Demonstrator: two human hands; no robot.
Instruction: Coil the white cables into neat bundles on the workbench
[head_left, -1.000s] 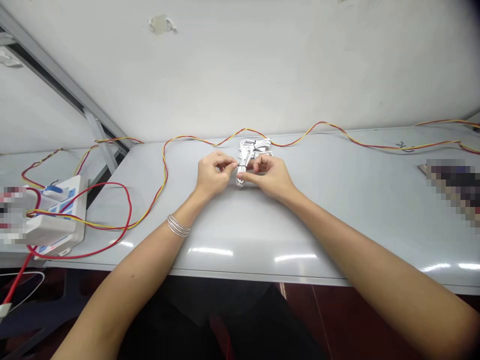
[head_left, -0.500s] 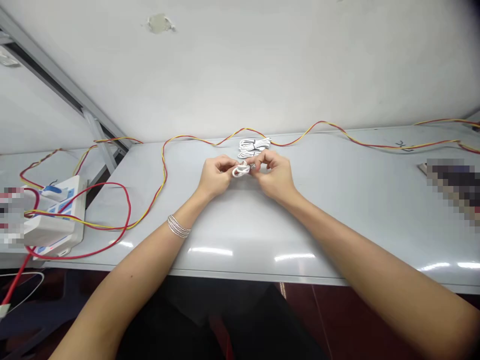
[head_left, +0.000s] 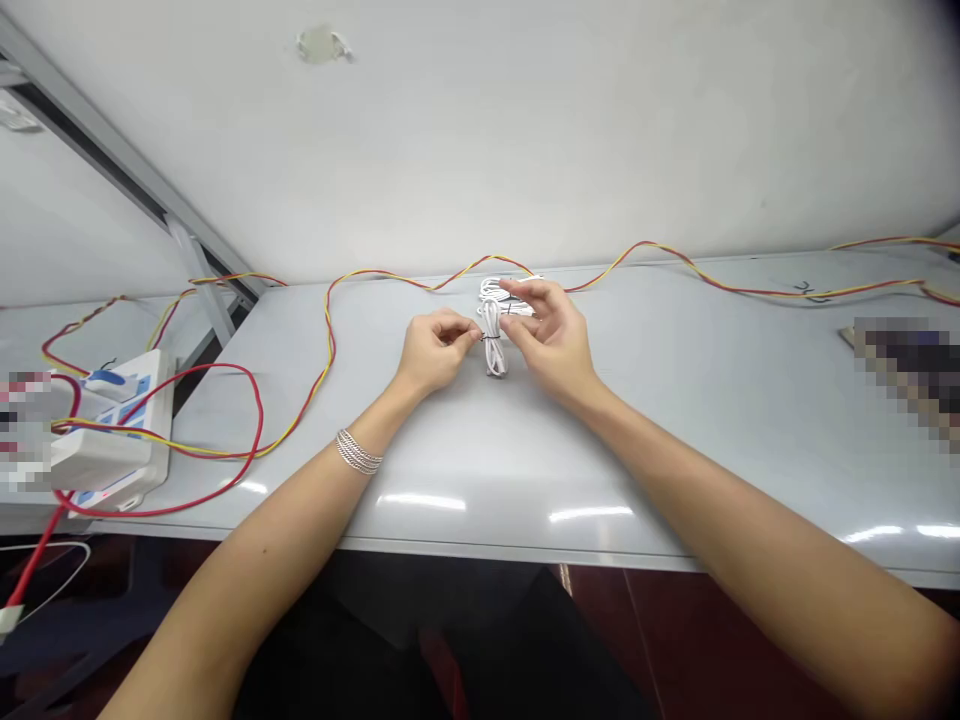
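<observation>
A coiled white cable (head_left: 493,352) stands lengthwise between my hands, with a thin black twist tie (head_left: 490,337) around its middle. My left hand (head_left: 439,348) is closed, its thumb and forefinger pinching the tie's end at the coil's left side. Just right of the coil, my right hand (head_left: 551,328) is open, fingers spread and thumb tip close to the cable; whether it touches I cannot tell. Behind lies another tied white cable bundle (head_left: 491,289), partly hidden by the right fingers.
A red and yellow twisted wire (head_left: 330,330) runs along the back of the grey tabletop (head_left: 675,420). At the left stands a white power strip (head_left: 161,390) with plugs and a looped red cable (head_left: 259,410). Black tie pieces (head_left: 814,292) and a blurred-out object (head_left: 911,370) lie right.
The cable coil has turned from lying across between both hands to pointing lengthwise. My right fingers have let go and spread apart, while my left hand keeps its place.
</observation>
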